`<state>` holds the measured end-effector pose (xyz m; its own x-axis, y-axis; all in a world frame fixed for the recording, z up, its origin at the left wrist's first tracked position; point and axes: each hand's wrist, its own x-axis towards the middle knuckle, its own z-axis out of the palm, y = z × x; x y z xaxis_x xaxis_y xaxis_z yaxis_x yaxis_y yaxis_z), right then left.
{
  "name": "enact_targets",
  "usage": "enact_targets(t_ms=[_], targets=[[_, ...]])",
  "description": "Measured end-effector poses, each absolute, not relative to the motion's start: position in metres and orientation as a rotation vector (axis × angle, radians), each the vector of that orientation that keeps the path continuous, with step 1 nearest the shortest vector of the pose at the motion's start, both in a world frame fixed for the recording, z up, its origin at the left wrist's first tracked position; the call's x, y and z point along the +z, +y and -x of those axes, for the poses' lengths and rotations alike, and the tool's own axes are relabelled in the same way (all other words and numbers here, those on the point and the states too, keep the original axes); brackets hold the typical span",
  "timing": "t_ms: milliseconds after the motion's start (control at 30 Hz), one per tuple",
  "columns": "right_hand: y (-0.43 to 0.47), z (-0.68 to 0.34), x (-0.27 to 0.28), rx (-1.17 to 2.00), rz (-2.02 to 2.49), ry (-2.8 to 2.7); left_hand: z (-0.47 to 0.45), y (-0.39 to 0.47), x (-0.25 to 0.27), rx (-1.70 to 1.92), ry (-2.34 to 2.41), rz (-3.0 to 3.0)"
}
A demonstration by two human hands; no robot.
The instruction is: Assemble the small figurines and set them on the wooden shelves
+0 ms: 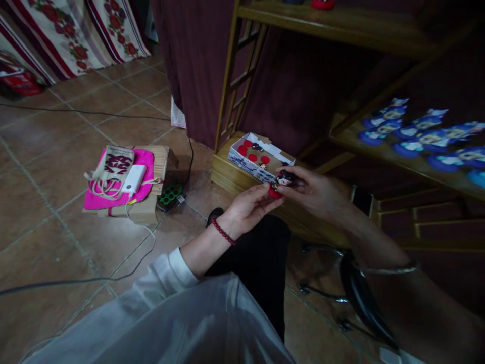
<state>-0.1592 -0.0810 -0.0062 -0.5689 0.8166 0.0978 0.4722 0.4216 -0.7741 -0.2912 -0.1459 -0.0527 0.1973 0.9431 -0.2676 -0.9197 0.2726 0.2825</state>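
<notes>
I see left hand point(252, 205) and right hand point(312, 192) meeting, fingers pinched together on a small figurine point(281, 183), possibly red-based, just beside the open box point(242, 161).

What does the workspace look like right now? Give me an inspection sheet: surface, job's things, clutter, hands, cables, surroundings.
Surface: brown tiled floor; low wooden shelf ledge beside it.
Job's things: small red-and-black figurine pinched between both hands; open patterned box on the ledge, holding red round pieces.
Clutter: cardboard box on the floor, topped with pink cloth, a small pouch and a white power bank.
Hands: left hand grips the figurine from below; right hand holds it from the side.
Cables: white cable from the power bank; dark cable across the tiles.
Surroundings: blue figurines on a shelf at right; floral cloth at upper left; dark red curtain behind.
</notes>
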Motion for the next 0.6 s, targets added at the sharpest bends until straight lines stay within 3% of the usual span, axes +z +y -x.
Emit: enact_targets(t_ms=[433,600], targets=[[-0.093,0.192,-0.005,1.046,0.993,-2.273,0.331,-0.166,-0.047,1.318,0.451,-0.192],[-0.102,0.204,-0.001,0.909,1.022,-2.3,0.343,-0.171,-0.051,1.31,0.404,-0.195]])
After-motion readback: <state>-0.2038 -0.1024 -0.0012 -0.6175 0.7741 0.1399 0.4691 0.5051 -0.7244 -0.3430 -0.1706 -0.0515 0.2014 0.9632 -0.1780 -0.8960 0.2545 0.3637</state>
